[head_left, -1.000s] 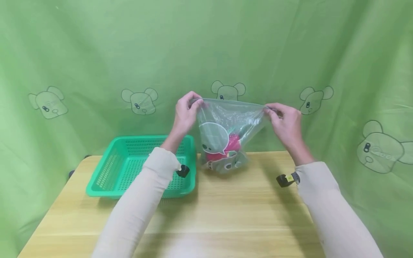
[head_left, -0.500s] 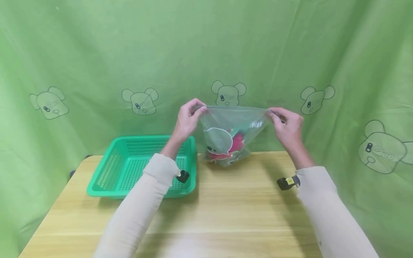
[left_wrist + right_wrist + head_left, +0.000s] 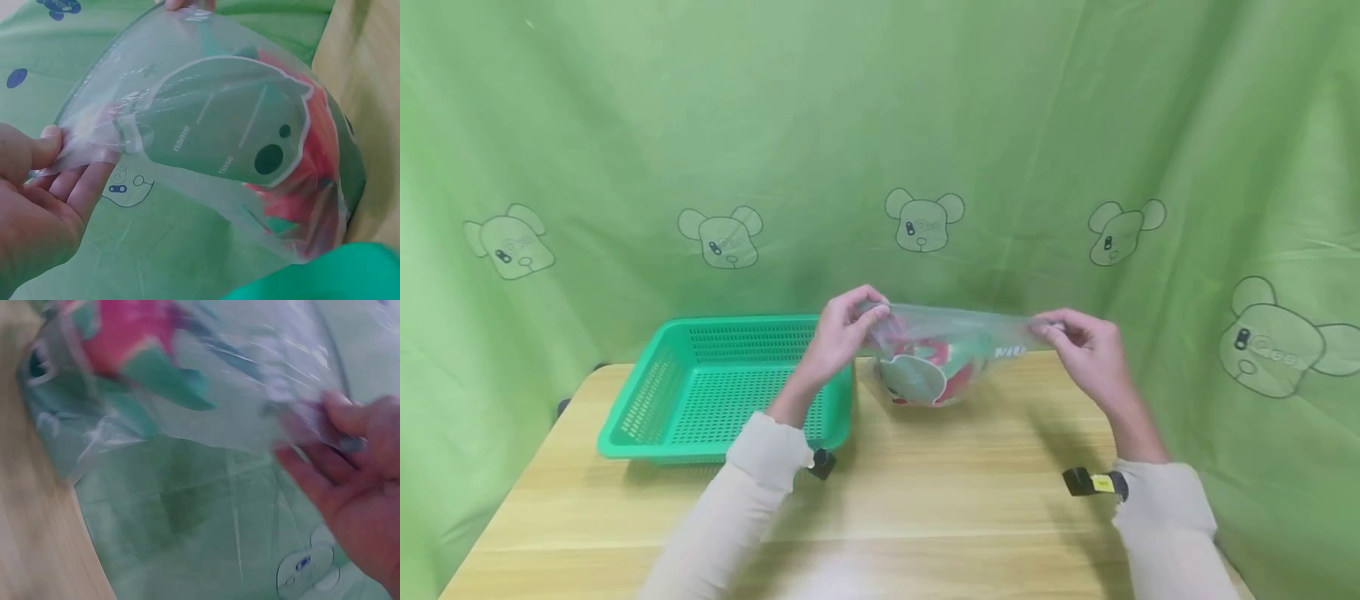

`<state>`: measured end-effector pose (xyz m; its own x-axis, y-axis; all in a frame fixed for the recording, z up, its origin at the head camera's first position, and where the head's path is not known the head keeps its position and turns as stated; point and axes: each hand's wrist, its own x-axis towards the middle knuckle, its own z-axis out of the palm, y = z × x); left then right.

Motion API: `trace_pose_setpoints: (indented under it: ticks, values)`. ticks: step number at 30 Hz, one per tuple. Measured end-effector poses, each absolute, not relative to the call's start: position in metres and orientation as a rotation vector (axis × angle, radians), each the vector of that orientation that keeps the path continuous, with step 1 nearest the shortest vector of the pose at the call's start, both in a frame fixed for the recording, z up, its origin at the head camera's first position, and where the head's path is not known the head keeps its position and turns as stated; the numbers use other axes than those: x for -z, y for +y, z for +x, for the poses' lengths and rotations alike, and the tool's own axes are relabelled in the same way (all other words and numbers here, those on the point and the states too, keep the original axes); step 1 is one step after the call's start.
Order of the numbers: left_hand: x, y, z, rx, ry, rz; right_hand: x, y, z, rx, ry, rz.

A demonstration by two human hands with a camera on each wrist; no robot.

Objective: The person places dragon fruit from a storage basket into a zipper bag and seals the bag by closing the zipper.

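Each hand pinches one end of the top edge of a clear plastic zip bag (image 3: 917,379), printed with a green speech bubble. In the left wrist view, my left hand (image 3: 37,194) has its thumb on one face of the bag and its fingers behind. On the other corner, my right hand (image 3: 359,456) grips the same way. The top edge is stretched between the hands. Inside lies a pink-red fruit with green leaf-like flaps, seemingly a dragon fruit (image 3: 134,337), partly hidden by the print. The bag's lower end is at the tabletop.
A green plastic basket (image 3: 715,446) with slotted walls stands left of the bag on the wooden table (image 3: 955,517). My left forearm passes over its right side. Behind the table hangs a green curtain (image 3: 820,125) with printed mouse-like heads.
Both hands have lowered the bag's top edge toward the table, and the bag now sags lower. The right hand has shifted slightly right. Both hands keep their grip.
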<state>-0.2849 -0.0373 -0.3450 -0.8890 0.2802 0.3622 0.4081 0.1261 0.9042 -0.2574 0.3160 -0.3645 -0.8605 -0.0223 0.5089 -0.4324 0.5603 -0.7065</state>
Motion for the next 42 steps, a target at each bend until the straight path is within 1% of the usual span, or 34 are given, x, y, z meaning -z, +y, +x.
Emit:
trace_pose_setpoints:
  ticks: [7,12,21,25,33,39,42]
  values:
    - [0.367,-0.037,-0.257,1.871,-2.357,-0.653,0.383,0.327,-0.233,-1.352,-2.444,0.402]
    - [0.385,-0.04,-0.241,1.871,-2.393,-0.608,0.394,0.324,-0.225,-1.47,-2.458,0.553]
    - [0.413,-0.043,-0.216,1.661,-2.652,-0.687,0.416,0.33,-0.211,-1.671,-2.625,0.741]
    - [0.422,-0.035,-0.205,1.541,-2.789,-0.722,0.424,0.338,-0.205,-1.758,-2.74,0.728]
    - [0.436,-0.012,-0.189,1.446,-2.813,-0.632,0.437,0.347,-0.203,-1.868,-2.841,0.697]
    - [0.456,-0.005,-0.187,1.503,-2.798,-0.564,0.446,0.335,-0.208,-1.94,-2.817,0.751]
    - [0.466,-0.003,-0.187,1.518,-2.76,-0.531,0.447,0.326,-0.21,-1.932,-2.812,0.706]
